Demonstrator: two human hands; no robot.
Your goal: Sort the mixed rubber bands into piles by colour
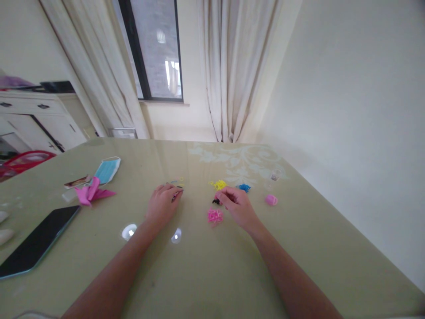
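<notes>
My left hand rests on the table with its fingers curled together around something small and dark, too hidden to name. Just beyond its fingertips lie a few thin blue and yellow bands. My right hand has thumb and forefinger pinched beside a small black pile; whatever is between them is too small to make out. Around it are heaps of what look like small rubber bands: a yellow heap behind, a blue heap to the right and a pink heap in front.
A small pink object and a clear plastic piece lie to the right. On the left are a pink folded-paper figure, a blue face mask and a dark tablet-like device. A wall borders the table's right edge.
</notes>
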